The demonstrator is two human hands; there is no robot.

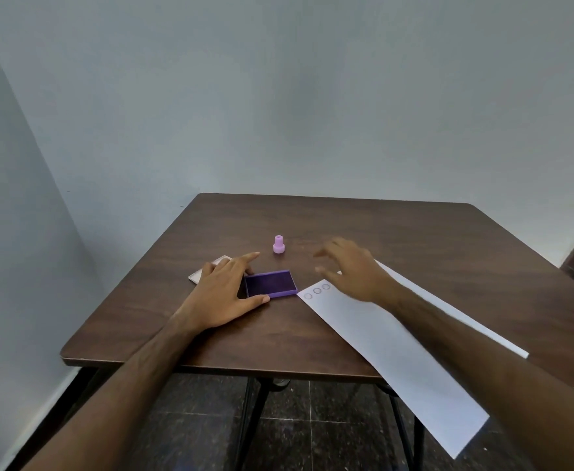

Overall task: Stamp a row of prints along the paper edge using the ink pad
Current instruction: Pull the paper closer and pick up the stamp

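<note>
Broadly, a dark wood-grain table (380, 232) fills the middle of the room, set against pale grey walls (278, 96); dark tiled floor (329, 430) shows under its near edge, along with black metal legs.

Next in size: a long white strip of paper (380, 345) lying diagonally across the right half of the table. Its near end hangs over the table's front edge. Its far end sits just beside the ink pad.

Both forearms reach in from the bottom of view. Left hand (226, 294) rests flat on the table, fingers spread, thumb touching the near left corner of the ink pad (271, 284), index finger pointing out past its far side. Nothing is clasped in it; it only braces the pad. Part of a pale card or lid (198, 274) shows under and behind this hand.

Right hand (350, 270) hangs above the far end of the paper, fingers loosely splayed and slightly blurred, holding nothing.

Ink pad: a shallow purple tray, lid off, dark inked surface facing up, near the table's centre, between the two hands.

Stamp (279, 245): small, light purple, standing upright on the table beyond the pad, apart from both hands.

Smallest: three round ring prints (317, 291) in a row along the paper's far short edge, nearest the pad.
</note>
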